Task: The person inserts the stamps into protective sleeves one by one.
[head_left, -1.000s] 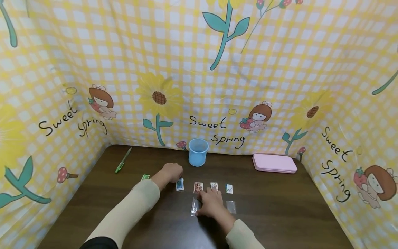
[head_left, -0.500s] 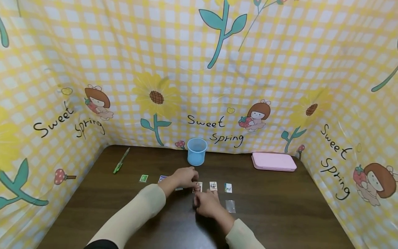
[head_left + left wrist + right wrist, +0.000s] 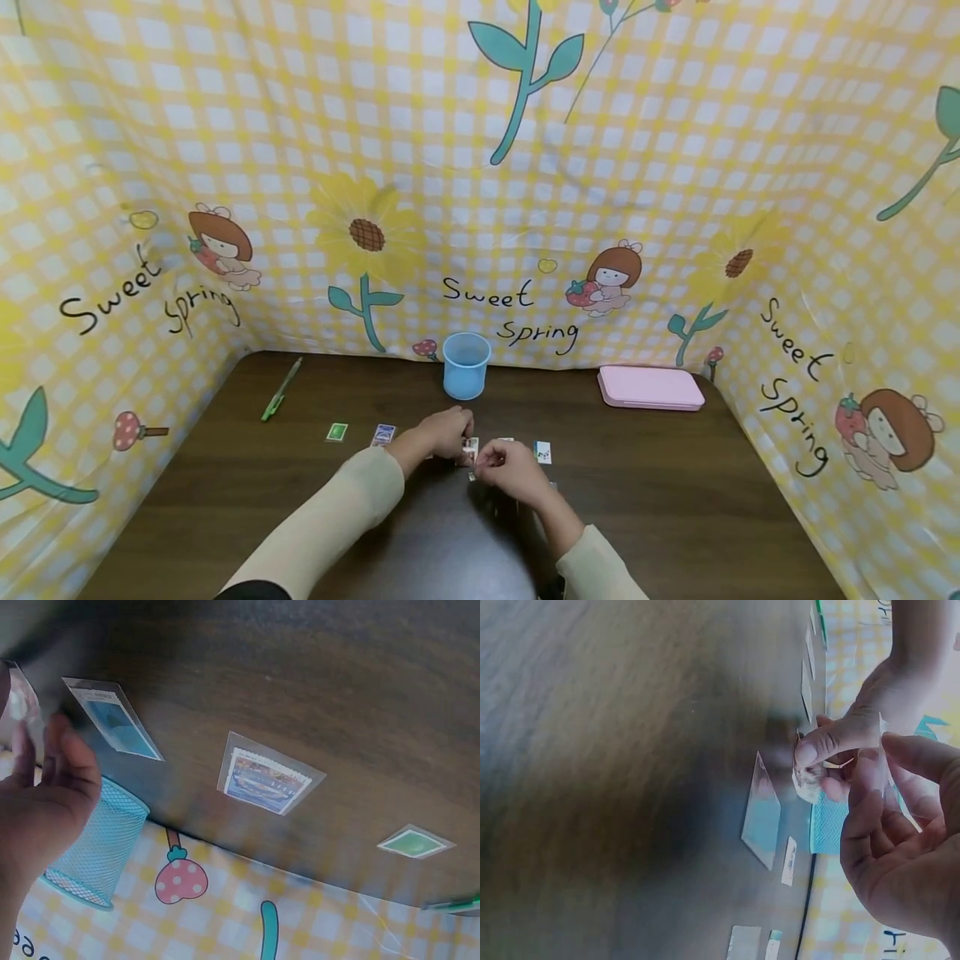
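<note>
My left hand (image 3: 447, 432) pinches a reddish picture stamp (image 3: 807, 780) between thumb and fingers, lifted off the table. Close beside it, my right hand (image 3: 517, 471) pinches a small clear plastic sleeve (image 3: 882, 754) at its edge. The left wrist view shows a blue stamp (image 3: 120, 726), a purple-blue stamp (image 3: 264, 785) and a green stamp (image 3: 412, 844), each lying inside a clear sleeve. To the right of my hands lies a bare stamp (image 3: 543, 452); another stamp (image 3: 789, 861) is mostly hidden behind my right hand in the head view. Clear sleeves (image 3: 762, 821) lie nearer me.
A blue mesh pen cup (image 3: 465, 371) stands at the back, against the checked cloth (image 3: 420, 125). At the back right lies a pink case (image 3: 651, 388), and a green pen (image 3: 282, 390) is at the back left of the dark wooden table (image 3: 675, 492).
My left hand has moved right from near the blue stamp and taken hold of the reddish stamp. My right hand has picked up a clear sleeve and brought it up beside the left.
</note>
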The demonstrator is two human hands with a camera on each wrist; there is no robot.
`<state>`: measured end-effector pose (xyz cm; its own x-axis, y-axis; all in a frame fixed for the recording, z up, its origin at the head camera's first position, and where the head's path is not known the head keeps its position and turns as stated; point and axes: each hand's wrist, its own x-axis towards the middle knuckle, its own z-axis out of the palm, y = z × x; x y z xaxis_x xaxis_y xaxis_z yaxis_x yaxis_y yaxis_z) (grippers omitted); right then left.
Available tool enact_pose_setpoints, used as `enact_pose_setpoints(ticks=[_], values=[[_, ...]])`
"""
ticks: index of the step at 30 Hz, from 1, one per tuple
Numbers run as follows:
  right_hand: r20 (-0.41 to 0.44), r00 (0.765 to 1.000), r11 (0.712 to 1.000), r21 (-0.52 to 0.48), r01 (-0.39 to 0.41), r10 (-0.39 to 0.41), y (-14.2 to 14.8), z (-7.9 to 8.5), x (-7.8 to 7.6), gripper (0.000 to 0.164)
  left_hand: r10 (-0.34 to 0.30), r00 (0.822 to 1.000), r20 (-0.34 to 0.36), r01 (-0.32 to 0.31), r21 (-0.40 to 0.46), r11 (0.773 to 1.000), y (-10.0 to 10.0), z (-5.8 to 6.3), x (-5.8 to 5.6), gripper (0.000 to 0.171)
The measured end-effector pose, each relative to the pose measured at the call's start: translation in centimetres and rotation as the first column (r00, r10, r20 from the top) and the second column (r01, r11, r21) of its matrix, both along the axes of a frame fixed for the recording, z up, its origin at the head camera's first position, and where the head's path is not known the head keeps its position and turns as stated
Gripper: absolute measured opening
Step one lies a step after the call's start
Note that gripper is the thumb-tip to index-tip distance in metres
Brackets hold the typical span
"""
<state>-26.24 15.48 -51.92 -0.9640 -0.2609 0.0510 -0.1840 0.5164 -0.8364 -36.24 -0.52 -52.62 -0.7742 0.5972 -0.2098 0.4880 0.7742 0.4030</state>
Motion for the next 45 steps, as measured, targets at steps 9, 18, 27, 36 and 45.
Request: enact_pose_setpoints(ticks=[9, 18, 27, 36, 45], values=[[0.060, 0.998, 0.989, -0.146, 0.033, -0.024, 0.3, 0.2, 0.5, 0.015, -0.038, 0.994, 0.099, 0.012, 0.250, 0.968, -0.8, -0.3, 0.4, 0.037], [0.111, 0.970, 0.940, -0.243, 0.237, -0.216, 0.8, -0.5, -0.2, 0.015, 0.017, 0.955, 0.297, -0.216, 0.650, 0.729, -2.5, 3.0, 1.0, 0.019], [0.141, 0.945, 0.877, -0.351, 0.327, -0.295, 0.3, -0.7, -0.4, 0.021, 0.054, 0.946, 0.320, -0.285, 0.740, 0.609, -3.3, 4.7, 2.0, 0.022], [0.139, 0.953, 0.896, -0.327, 0.301, -0.269, -0.5, 2.6, 1.1, 0.016, 0.077, 0.945, 0.317, -0.295, 0.731, 0.615, -2.6, 5.3, 2.9, 0.017], [0.131, 0.964, 0.919, -0.296, 0.260, -0.230, -0.5, 2.6, 1.2, 0.017, 0.089, 0.935, 0.343, -0.326, 0.736, 0.593, -1.5, 4.1, 2.6, 0.017]])
